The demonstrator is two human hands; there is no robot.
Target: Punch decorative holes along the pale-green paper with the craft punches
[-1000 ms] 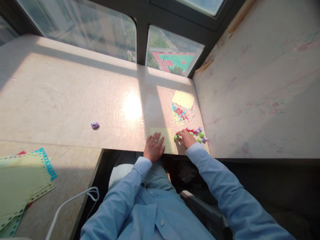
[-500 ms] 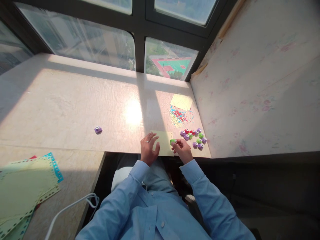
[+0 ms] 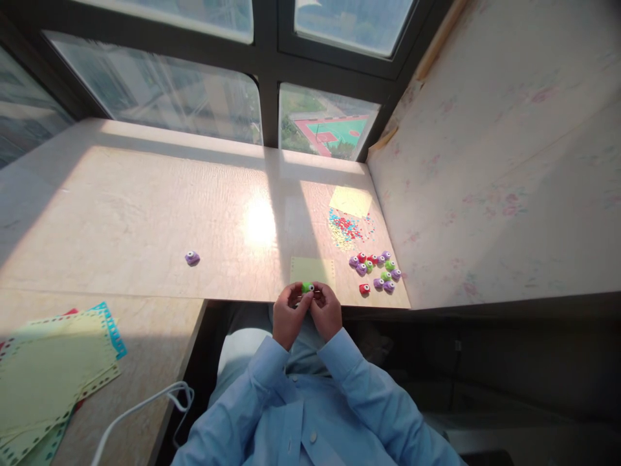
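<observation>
A small green craft punch (image 3: 307,287) with a white, dark-centred button sits between my hands at the front edge of the ledge. My left hand (image 3: 290,316) grips it from one side, fingers curled. From the other side my right hand (image 3: 326,313) closes on it as well. Just beyond them a pale yellow sheet (image 3: 313,267) lies flat, small holes punched along its edges; its near part is hidden by my hands. To the right rests a red punch (image 3: 364,289), apart from a cluster of purple, red and green punches (image 3: 380,283).
Red, blue and yellow paper bits (image 3: 345,226) lie scattered below a yellow paper piece (image 3: 350,201). One purple punch (image 3: 192,257) stands off to the left. Punched coloured sheets (image 3: 43,369) and a white cable (image 3: 140,402) are at lower left. The window frame (image 3: 269,97) and papered wall (image 3: 485,194) bound the ledge.
My right hand has moved left with the green punch, off the sheet's right edge. My left hand has come off the sheet and joined it on the punch.
</observation>
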